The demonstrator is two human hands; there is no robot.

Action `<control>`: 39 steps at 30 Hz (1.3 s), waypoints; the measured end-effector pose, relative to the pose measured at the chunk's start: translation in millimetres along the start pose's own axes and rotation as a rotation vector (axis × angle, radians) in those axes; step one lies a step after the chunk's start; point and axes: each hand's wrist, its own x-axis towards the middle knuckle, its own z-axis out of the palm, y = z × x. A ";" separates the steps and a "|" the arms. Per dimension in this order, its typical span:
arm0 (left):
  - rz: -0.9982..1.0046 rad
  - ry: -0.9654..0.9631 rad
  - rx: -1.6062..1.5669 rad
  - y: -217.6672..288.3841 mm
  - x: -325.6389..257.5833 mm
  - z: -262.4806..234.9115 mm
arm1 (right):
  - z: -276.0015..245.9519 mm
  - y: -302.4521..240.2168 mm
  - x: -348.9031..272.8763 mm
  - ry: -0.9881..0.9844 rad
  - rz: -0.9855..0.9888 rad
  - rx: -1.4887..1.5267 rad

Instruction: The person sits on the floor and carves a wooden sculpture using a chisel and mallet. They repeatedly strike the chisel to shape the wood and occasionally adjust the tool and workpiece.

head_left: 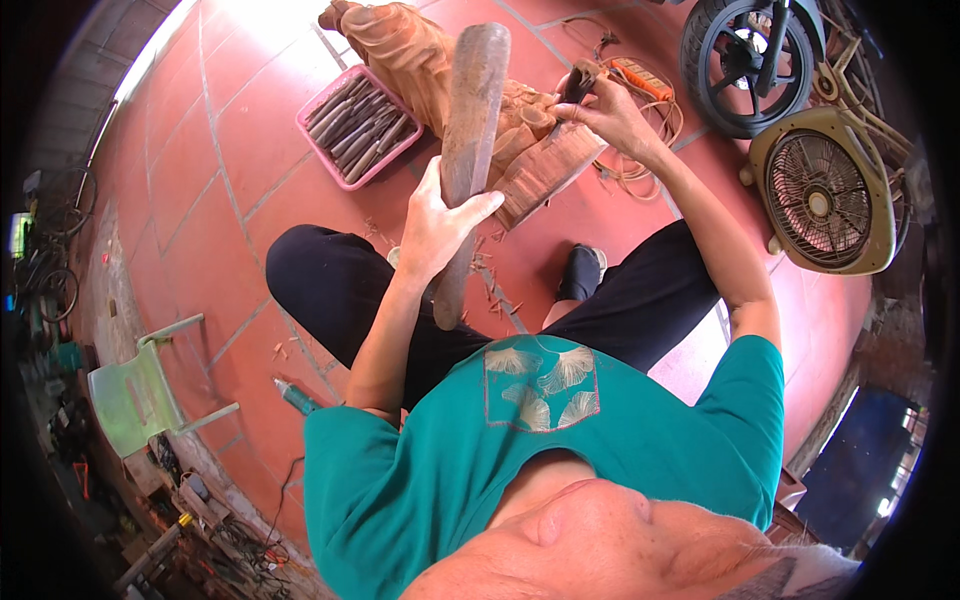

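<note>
My left hand [438, 222] is wrapped round a long wooden mallet [476, 110], flat and club-like, its broad end raised in front of the carving. A reddish-brown wood carving [400, 45] with flowing folds lies on the floor, its blocky base [548, 178] toward me. At the base, my right hand [618, 118] pinches a slim dark tool that looks like a carving chisel [577, 88], pointing down at the wood. Its tip is hard to make out. The mallet and chisel are apart, and the mallet hides part of the carving.
A pink basket [308, 128] of chisels stands left of the carving. Wood chips lie on the red tiles. An orange power strip [642, 78] with cords is at the far right, near a motorbike wheel [748, 60] and a box fan [820, 195]. A green chair [135, 400] stands left.
</note>
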 end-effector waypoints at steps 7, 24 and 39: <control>0.020 0.034 -0.022 -12.4 -0.8 -4.1 | 19.1 -19.9 -3.9 -0.117 -0.016 -0.036; 0.017 -0.009 -0.069 15.7 -5.8 -7.2 | 19.7 -32.7 -9.2 -0.164 0.009 -0.114; 0.187 -0.287 0.587 58.5 21.7 -16.1 | 22.7 -16.8 -3.4 -0.135 -0.174 -0.131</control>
